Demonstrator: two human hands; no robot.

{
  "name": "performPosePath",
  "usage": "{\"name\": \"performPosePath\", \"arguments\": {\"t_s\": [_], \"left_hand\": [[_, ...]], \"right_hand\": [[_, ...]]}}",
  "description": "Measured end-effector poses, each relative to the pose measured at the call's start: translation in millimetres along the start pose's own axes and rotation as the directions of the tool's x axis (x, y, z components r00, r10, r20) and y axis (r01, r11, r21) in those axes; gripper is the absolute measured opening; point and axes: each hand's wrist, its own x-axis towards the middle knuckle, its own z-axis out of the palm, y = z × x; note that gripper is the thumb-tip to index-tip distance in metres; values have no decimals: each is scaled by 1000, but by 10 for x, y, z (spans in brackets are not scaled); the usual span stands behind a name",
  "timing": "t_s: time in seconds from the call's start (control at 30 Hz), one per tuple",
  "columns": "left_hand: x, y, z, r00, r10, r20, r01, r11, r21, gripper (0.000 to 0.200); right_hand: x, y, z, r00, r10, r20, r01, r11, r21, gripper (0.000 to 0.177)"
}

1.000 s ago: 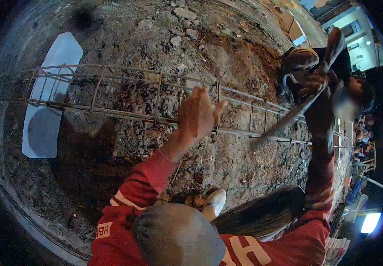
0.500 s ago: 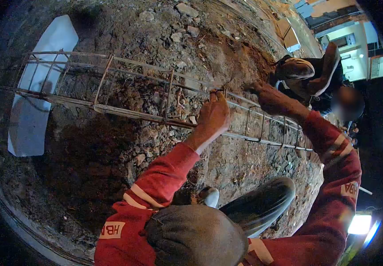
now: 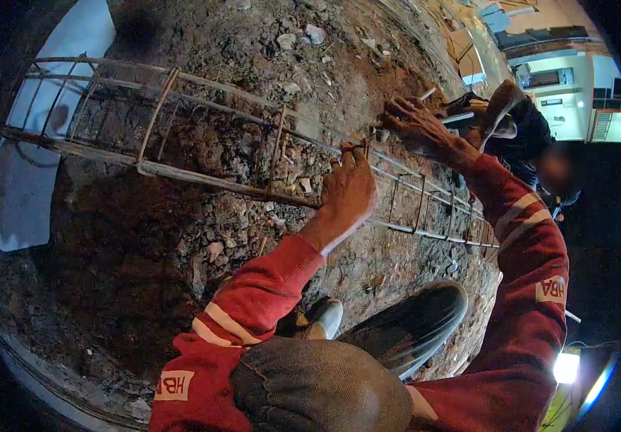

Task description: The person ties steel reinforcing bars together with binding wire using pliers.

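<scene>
A long rebar cage point(image 3: 210, 180), made of thin steel bars with rectangular stirrups, stretches across the view above the soil. My left hand point(image 3: 350, 187) is closed at the cage, its fingertips pinched on an upper bar beside a stirrup. Just right of it, my right hand point(image 3: 425, 129) is closed round a tool, pincers by its look. Two pale handles point(image 3: 458, 117) stick out past the fingers, and the tool's head is partly hidden. The right hand is above the cage's upper bars. Any tie wire at the fingertips is too small to make out.
Another person point(image 3: 526, 129) crouches beyond my right hand, close to the cage. A white panel point(image 3: 26, 194) lies under the cage's left end. My bent knee point(image 3: 318, 385) is near the bottom. Stones point(image 3: 315, 34) dot the rough ground; a bright lamp point(image 3: 567, 367) shines at lower right.
My right hand has shifted slightly up and left, turning so the pale handles show. My left hand stays at nearly the same spot on the cage. The view has moved a little.
</scene>
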Motion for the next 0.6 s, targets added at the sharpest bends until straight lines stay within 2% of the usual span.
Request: {"name": "performPosePath", "arguments": {"t_s": [0.07, 0.13, 0.2, 0.23, 0.27, 0.3, 0.33, 0.37, 0.4, 0.43, 0.47, 0.53, 0.6], "left_hand": [[2, 6, -29, 998, -29, 59, 34, 997, -70, 62], [-8, 25, -57, 991, -53, 121, 70, 987, -143, 63], [-2, 53, -75, 999, -31, 26, 32, 998, -60, 63], [49, 60, -102, 986, -82, 143, 98, 989, -110, 64], [62, 80, -129, 986, -85, 145, 102, 988, -112, 64], [68, 96, -138, 987, -97, 131, 109, 990, -89, 65], [69, 96, -152, 987, -110, 114, 118, 991, -64, 66], [51, 86, -151, 986, -116, 117, 124, 990, -62, 66], [22, 81, -152, 997, -61, 50, 62, 998, -30, 62], [4, 66, -155, 1000, 1, -17, -1, 1000, 9, 58], [38, 38, -186, 1000, -4, -19, 4, 1000, 12, 58], [62, 65, -200, 990, -90, 110, 97, 993, -64, 55], [59, 82, -192, 993, -83, 84, 93, 987, -129, 51]], "right_hand": [[-14, 6, 50, 995, 60, 84, -70, 990, 123, 63], [27, -34, 29, 994, 86, 70, -90, 994, 61, 57], [17, 11, 71, 988, 57, 142, -52, 998, -37, 59], [-1, 19, 40, 979, 85, 186, -87, 996, 2, 53], [-89, 103, 138, 979, 81, 188, -84, 996, 5, 53], [-15, 122, -16, 990, 102, 97, -119, 975, 187, 48], [72, 139, -167, 924, 108, 366, -235, 917, 323, 44], [371, 20, -617, 788, 106, 607, -399, 838, 372, 40], [525, -7, -942, 423, 146, 894, -867, 352, 353, 18], [532, 17, -1013, 328, 134, 935, -926, 241, 290, 20], [495, 50, -1046, 338, 138, 931, -918, 265, 294, 22], [416, 145, -1034, 399, 159, 903, -867, 387, 315, 27], [306, 267, -996, 548, 193, 814, -727, 592, 348, 31]]}}
